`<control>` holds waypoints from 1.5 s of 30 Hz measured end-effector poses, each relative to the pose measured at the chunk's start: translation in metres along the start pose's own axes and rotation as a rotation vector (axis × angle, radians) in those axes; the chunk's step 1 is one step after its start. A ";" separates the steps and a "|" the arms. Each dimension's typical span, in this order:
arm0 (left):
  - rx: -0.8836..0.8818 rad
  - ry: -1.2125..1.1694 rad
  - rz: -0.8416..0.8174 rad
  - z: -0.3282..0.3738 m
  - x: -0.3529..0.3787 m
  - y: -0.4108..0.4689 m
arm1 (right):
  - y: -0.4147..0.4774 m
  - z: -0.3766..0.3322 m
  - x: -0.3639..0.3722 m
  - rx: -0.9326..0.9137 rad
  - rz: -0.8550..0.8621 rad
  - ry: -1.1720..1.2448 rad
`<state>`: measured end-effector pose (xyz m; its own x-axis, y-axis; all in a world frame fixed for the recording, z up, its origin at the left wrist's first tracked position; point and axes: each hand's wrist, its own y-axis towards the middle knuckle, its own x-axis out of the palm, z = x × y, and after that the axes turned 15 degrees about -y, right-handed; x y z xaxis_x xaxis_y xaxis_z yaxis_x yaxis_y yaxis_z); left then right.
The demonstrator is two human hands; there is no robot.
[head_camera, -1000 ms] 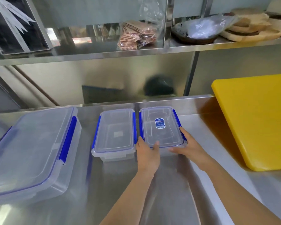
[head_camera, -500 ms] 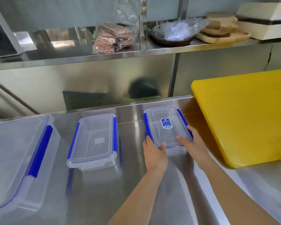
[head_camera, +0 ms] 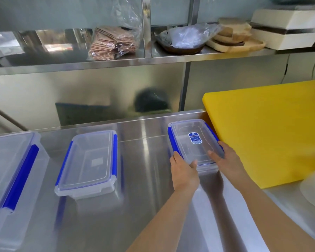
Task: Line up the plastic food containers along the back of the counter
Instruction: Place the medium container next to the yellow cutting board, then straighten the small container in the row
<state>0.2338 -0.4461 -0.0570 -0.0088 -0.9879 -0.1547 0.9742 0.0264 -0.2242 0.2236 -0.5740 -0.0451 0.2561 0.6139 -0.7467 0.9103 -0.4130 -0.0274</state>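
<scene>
Beside the yellow board (head_camera: 265, 135), both hands grip the labelled container (head_camera: 195, 140) at its near end; left hand (head_camera: 185, 172) fingers curl over one corner; right hand (head_camera: 227, 160) fingers lie on the lid.

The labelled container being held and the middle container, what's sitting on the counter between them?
Nothing: in the head view, only bare steel counter lies between the labelled container and the middle container.

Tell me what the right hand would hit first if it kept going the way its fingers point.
The right hand already rests on the labelled container, fingers pointing left and back across its lid. Going straight on, it would slide over that lid; beyond lies bare counter, then probably the steel back wall.
</scene>
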 end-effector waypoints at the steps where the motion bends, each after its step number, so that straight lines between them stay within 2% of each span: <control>1: -0.001 0.007 -0.003 0.000 -0.002 0.000 | 0.001 0.000 0.001 0.003 0.020 -0.073; 5: 0.099 0.021 -0.006 0.013 -0.025 -0.005 | 0.000 -0.010 0.000 -0.019 0.195 -0.353; 7: 0.193 0.052 0.034 0.026 -0.054 -0.003 | -0.006 -0.027 0.000 -0.052 0.293 -0.356; 10: 0.292 0.153 0.206 0.039 -0.124 0.002 | -0.020 -0.062 0.017 -0.155 0.327 -0.282; 12: 0.271 0.227 0.342 0.039 -0.184 0.009 | -0.032 -0.089 0.043 -0.232 0.245 -0.199; 15: 0.105 0.389 0.581 0.019 -0.306 0.019 | -0.064 -0.163 0.106 -0.314 -0.078 0.004; 18: -0.035 0.417 0.541 -0.003 -0.342 0.016 | -0.079 -0.182 0.133 -0.207 -0.336 0.142; 22: -0.100 0.211 0.276 -0.034 -0.330 0.017 | -0.088 -0.183 0.162 -0.160 -0.485 0.170; 25: -0.096 0.017 0.192 -0.047 -0.309 0.017 | -0.092 -0.178 0.166 -0.170 -0.498 0.154; 31: 0.037 -0.090 0.138 -0.033 -0.268 0.011 | -0.080 -0.159 0.157 -0.194 -0.413 0.079; 37: 0.061 -0.074 0.143 -0.031 -0.255 0.015 | -0.074 -0.149 0.152 -0.202 -0.434 0.060; 42: -0.001 -0.003 0.142 -0.025 -0.257 0.012 | -0.074 -0.154 0.144 -0.223 -0.479 -0.036; 44: -0.041 0.043 0.182 -0.013 -0.259 0.004 | -0.077 -0.157 0.137 -0.217 -0.426 -0.090; 45: -0.017 0.063 0.207 -0.007 -0.262 -0.001 | -0.079 -0.159 0.133 -0.221 -0.338 -0.130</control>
<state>0.2335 -0.1862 -0.0226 0.1763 -0.9498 -0.2586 0.9527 0.2307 -0.1976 0.2372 -0.3524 -0.0368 -0.0986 0.5944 -0.7981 0.9876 -0.0400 -0.1518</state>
